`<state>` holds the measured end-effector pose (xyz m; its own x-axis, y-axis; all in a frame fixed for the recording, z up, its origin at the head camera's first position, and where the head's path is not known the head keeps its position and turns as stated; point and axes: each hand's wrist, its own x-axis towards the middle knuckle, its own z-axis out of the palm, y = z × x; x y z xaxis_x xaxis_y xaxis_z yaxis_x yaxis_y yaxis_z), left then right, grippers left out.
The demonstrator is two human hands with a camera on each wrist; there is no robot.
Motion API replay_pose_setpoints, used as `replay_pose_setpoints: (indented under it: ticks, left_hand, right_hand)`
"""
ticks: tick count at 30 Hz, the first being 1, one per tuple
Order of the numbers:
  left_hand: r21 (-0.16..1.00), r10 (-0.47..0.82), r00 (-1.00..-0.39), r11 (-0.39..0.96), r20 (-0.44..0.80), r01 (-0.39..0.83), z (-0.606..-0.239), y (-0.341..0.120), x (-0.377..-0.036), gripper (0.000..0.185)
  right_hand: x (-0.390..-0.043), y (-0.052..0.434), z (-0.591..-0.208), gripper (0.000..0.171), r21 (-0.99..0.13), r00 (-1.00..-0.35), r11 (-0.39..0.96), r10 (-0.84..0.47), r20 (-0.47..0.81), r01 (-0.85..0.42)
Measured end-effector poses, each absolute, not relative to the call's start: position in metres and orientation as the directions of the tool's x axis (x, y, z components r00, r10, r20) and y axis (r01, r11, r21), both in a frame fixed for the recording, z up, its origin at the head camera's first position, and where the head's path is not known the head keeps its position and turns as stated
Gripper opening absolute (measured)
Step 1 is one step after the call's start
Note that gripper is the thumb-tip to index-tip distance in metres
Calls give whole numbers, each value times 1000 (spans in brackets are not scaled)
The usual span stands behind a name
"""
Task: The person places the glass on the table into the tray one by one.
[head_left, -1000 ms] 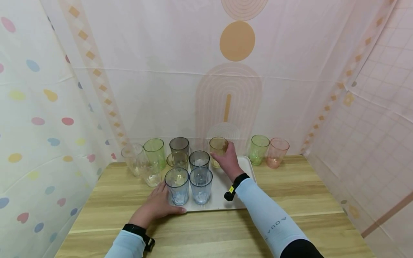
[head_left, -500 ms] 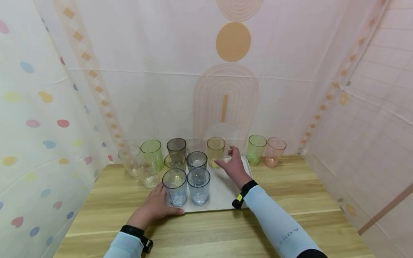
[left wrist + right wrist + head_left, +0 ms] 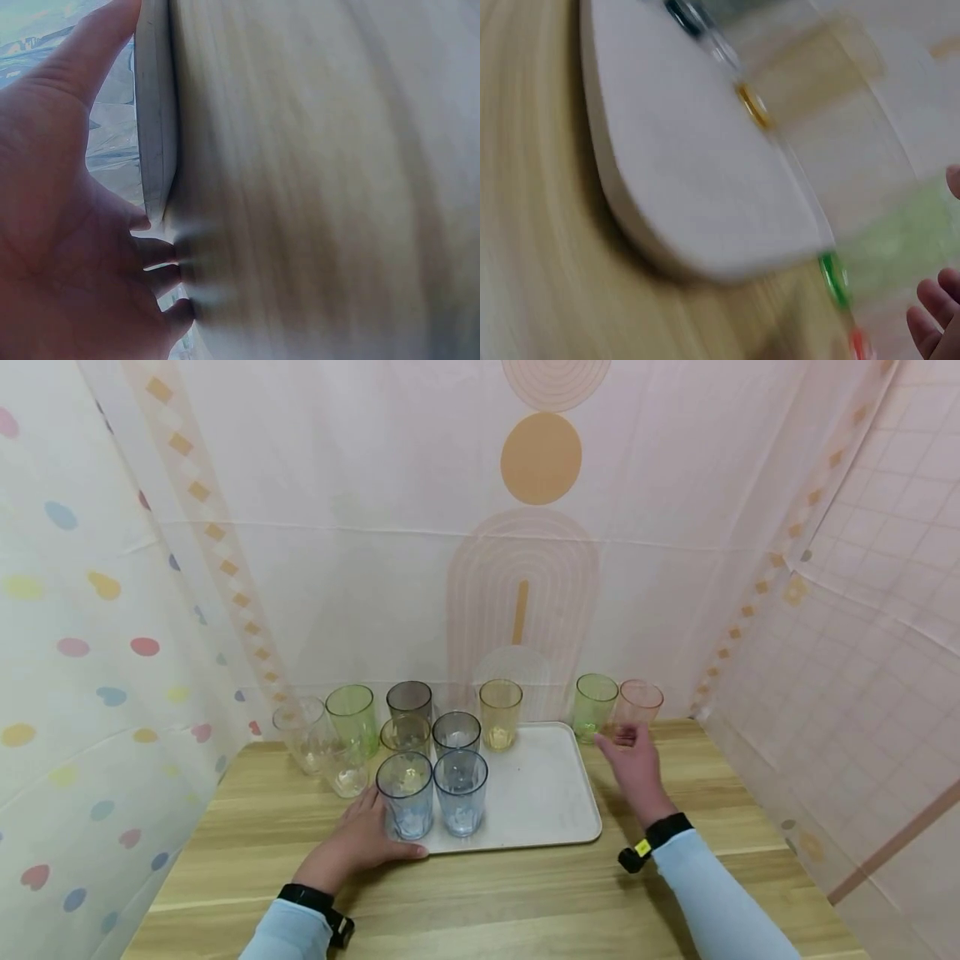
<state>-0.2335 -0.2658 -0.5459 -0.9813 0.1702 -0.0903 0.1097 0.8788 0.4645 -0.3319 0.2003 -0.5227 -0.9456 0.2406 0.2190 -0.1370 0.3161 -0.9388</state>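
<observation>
A white tray (image 3: 543,793) bears two blue glasses (image 3: 409,806) in front, with a grey glass (image 3: 455,731), an amber glass (image 3: 405,732) and a yellow glass (image 3: 500,718) among those behind. My left hand (image 3: 356,839) rests against its front-left corner. In the left wrist view the thumb lies along the tray's edge (image 3: 156,112), other fingers spread at the corner. Beyond the tray's right side, my right hand (image 3: 637,772) is at the pink glass (image 3: 640,696), beside the green glass (image 3: 596,706). In the right wrist view the fingers (image 3: 934,304) appear apart, partly out of frame.
Left of the tray stand clear glasses (image 3: 303,739) and another green glass (image 3: 356,718), close to the left hand. A dark brown glass (image 3: 409,695) is at the back. Patterned cloth (image 3: 337,593) hangs behind the wooden table (image 3: 487,902).
My right hand has let go of the yellow glass, which stands at the tray's back, and has moved right to the pink glass. The left hand stays at the tray's corner.
</observation>
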Motion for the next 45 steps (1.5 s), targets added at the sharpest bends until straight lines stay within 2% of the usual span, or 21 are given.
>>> replay_pose_setpoints:
  ticks: [4, 8, 18, 25, 35, 45]
  left_hand:
    - [468, 167, -981, 878, -95, 104, -542, -266, -232, 155]
    - [466, 169, -980, 879, -103, 103, -539, -266, -231, 155]
    - [455, 173, -980, 884, -97, 111, -542, -264, -233, 156]
    - [457, 170, -981, 883, -99, 107, -545, -266, -234, 156]
    - [456, 169, -980, 884, -101, 106, -545, -266, -235, 156]
    - [456, 169, -981, 883, -91, 109, -546, -266, -236, 155]
  right_hand:
    - [-337, 233, -526, 70, -944, -919, 319, 338, 202, -90]
    - [-349, 255, -530, 81, -938, -907, 332, 359, 219, -95]
    - [-383, 283, -535, 108, -935, -952, 327, 216, 218, -140]
    - [-392, 279, -530, 105, -936, -959, 325, 193, 207, -136]
    - [-395, 269, -526, 100, -968, -968, 234, 206, 143, -93]
    - [-382, 269, -525, 93, -962, -956, 246, 233, 177, -118]
